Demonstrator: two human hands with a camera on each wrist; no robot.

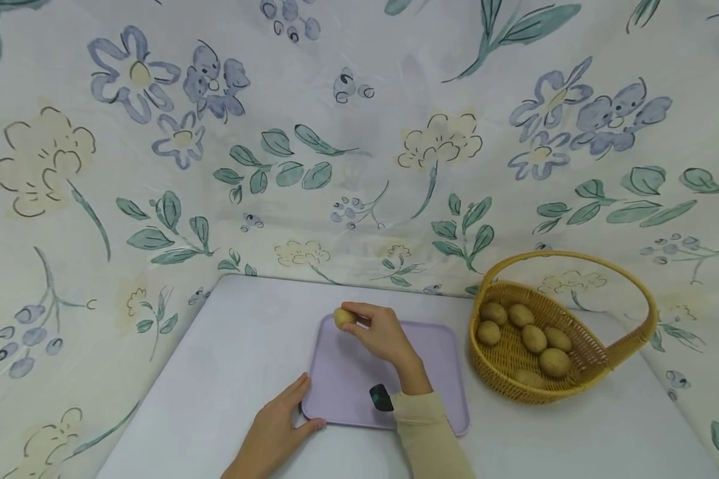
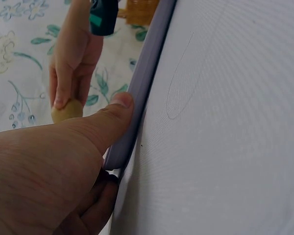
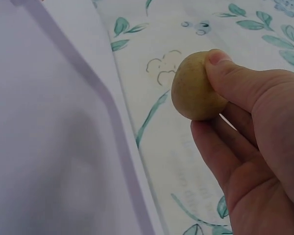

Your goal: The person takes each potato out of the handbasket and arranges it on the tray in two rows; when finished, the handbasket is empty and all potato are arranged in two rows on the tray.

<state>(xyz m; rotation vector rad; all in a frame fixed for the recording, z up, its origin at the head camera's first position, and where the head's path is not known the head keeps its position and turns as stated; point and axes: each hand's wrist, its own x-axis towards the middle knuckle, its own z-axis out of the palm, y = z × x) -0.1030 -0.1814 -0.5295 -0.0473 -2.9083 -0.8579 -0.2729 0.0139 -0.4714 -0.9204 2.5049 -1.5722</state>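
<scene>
My right hand (image 1: 383, 332) pinches a small yellow-brown potato (image 1: 343, 318) between thumb and fingertips, above the far left part of a pale purple tray (image 1: 359, 379). In the right wrist view the potato (image 3: 196, 88) is held clear of the tray's surface. With my left hand (image 1: 278, 426) I hold the tray's near left corner. The left wrist view has the thumb (image 2: 120, 105) pressed on the tray's rim (image 2: 142, 83), while the other fingers go round the corner and are partly hidden.
To the right of the tray stands a wicker basket (image 1: 497, 379) with a tall handle and several potatoes (image 1: 534, 339) inside. Both stand on a white table (image 1: 234, 332). Floral cloth (image 1: 371, 186) hangs behind and at the sides. A dark wrist device (image 1: 381, 398) sits at my right cuff.
</scene>
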